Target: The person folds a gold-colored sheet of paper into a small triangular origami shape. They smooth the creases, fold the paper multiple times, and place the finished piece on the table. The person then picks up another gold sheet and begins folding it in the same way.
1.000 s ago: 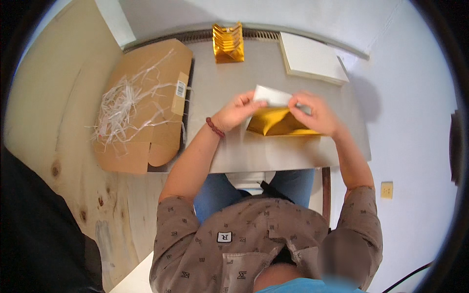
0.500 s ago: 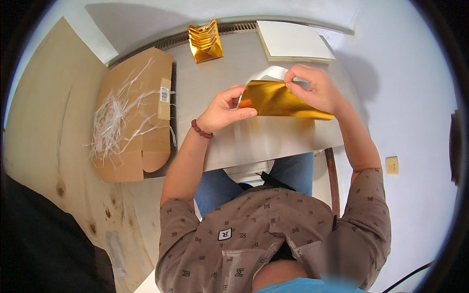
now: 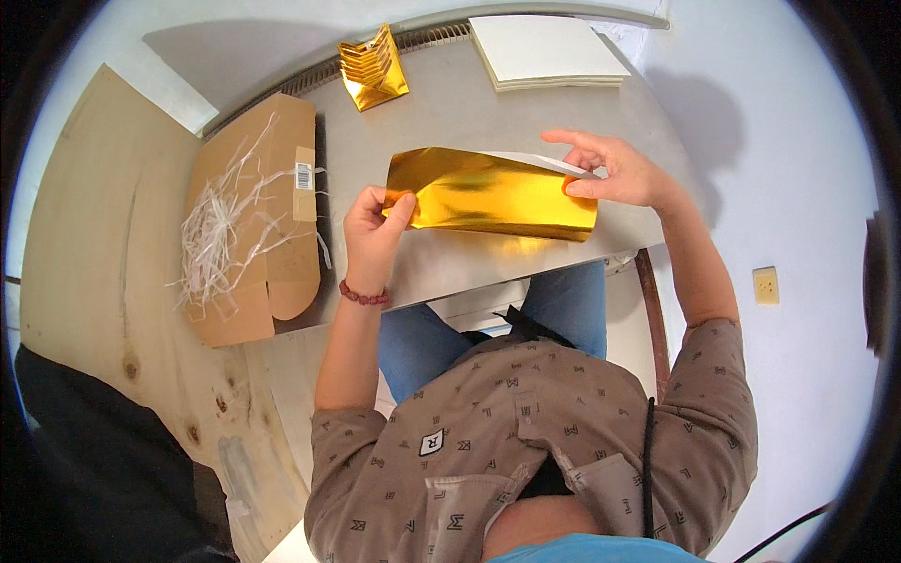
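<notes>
A sheet of shiny gold foil paper (image 3: 493,199) with a white reverse is held over the near part of the grey table (image 3: 441,103). It lies lengthwise from left to right, with its white side showing along the upper right edge. My left hand (image 3: 368,230) pinches its left end, thumb on the gold face. At the right end, my right hand (image 3: 621,174) has its thumb on the gold face and its index finger stretched out past the sheet. Some right fingertips are hidden behind the paper.
Several folded gold pieces (image 3: 374,80) stand nested at the table's back left. A stack of white sheets (image 3: 549,52) lies at the back right. To the left, a brown cardboard box (image 3: 291,122) has white shredded strips (image 3: 216,230) on it. A wooden board (image 3: 94,206) stands beyond.
The gold sheet has shifted left and shows more of its face to me. My left hand has moved left along with it. My right index finger has lifted from its pinch and stretched out.
</notes>
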Action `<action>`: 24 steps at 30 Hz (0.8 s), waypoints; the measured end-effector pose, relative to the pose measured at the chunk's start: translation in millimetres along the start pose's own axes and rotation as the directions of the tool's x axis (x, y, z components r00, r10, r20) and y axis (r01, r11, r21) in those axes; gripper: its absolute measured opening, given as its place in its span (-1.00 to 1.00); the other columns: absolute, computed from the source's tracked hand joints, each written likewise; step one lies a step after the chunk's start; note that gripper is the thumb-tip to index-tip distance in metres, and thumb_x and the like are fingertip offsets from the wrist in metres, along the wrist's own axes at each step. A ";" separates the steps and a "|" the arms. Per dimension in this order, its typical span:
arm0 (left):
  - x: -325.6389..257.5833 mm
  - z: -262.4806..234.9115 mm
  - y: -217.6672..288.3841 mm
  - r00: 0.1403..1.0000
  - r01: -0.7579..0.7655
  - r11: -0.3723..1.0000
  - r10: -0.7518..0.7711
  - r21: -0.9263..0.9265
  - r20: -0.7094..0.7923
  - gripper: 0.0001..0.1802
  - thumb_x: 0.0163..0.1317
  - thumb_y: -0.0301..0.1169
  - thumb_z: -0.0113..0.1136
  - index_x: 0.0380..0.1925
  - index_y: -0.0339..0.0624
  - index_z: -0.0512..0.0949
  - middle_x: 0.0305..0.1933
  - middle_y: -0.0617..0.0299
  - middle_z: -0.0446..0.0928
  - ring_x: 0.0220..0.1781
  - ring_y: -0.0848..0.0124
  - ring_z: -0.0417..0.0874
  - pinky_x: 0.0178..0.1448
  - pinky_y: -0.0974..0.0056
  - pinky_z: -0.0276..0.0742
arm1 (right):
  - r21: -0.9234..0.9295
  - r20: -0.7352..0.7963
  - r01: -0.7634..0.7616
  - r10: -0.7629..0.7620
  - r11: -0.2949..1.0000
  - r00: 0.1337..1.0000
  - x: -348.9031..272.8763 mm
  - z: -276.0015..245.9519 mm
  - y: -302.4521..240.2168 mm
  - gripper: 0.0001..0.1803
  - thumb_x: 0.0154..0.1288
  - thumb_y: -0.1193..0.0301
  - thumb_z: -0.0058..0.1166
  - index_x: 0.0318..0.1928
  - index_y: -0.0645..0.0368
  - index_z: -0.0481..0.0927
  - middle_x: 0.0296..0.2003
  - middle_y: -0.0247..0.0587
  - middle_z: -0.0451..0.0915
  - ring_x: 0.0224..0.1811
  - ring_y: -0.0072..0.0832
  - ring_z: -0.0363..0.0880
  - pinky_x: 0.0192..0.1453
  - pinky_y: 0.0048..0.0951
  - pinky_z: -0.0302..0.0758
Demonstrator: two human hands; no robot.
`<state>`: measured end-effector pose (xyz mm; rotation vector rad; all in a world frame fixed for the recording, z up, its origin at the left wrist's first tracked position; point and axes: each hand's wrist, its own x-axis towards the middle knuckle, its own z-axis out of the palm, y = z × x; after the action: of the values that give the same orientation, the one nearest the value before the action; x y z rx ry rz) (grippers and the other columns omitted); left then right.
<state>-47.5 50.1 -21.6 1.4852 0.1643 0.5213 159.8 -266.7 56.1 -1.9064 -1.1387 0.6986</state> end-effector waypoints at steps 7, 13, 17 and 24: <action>-34.0 4.2 -1.9 0.996 0.050 0.996 -0.044 0.077 -0.075 -0.77 0.36 -0.49 0.40 -0.09 -0.22 0.54 -0.08 0.20 0.67 -0.06 0.49 0.68 0.04 0.35 0.62 | 0.320 -0.301 0.047 0.055 0.946 0.952 1.8 6.7 14.8 -0.51 0.47 0.48 0.21 0.37 0.06 0.52 -0.10 -0.34 0.67 -0.08 -0.64 0.61 0.13 -0.51 0.53; -31.5 23.3 71.6 0.865 -0.383 0.628 0.502 0.678 0.024 -0.23 0.10 -0.36 0.59 0.30 -0.28 0.44 0.46 -0.14 0.41 0.56 0.03 0.36 0.57 0.00 0.29 | 0.015 -0.350 0.167 -0.151 0.986 0.925 -13.8 15.5 -25.4 -0.61 0.45 0.50 0.23 0.25 0.14 0.59 0.02 -0.30 0.69 -0.09 -0.62 0.63 0.06 -0.47 0.57; -14.4 75.2 107.9 0.754 -0.632 0.413 0.524 0.655 0.397 -0.32 0.10 -0.26 0.60 0.20 -0.22 0.53 0.35 -0.03 0.53 0.45 -0.03 0.47 0.49 0.01 0.38 | -0.203 -0.278 0.350 -0.397 0.915 0.875 -14.6 25.1 -59.0 -0.62 0.40 0.53 0.24 0.20 0.20 0.62 0.05 -0.31 0.71 -0.09 -0.56 0.64 0.07 -0.43 0.58; 9.2 101.1 111.1 0.928 -0.329 0.870 0.224 0.368 0.298 -0.79 0.29 -0.35 0.49 -0.16 -0.21 0.73 -0.36 0.29 0.69 -0.38 0.55 0.61 -0.30 0.36 0.51 | 0.095 -0.369 0.480 -0.417 0.872 0.831 -17.4 18.3 -70.2 -0.40 0.39 0.54 0.26 0.42 0.12 0.50 0.11 -0.22 0.68 0.10 -0.51 0.63 0.26 -0.38 0.57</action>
<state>-22.9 -37.5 98.2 1.9940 -0.1525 0.5486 105.8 -256.0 106.5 -1.4472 -1.1920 0.1914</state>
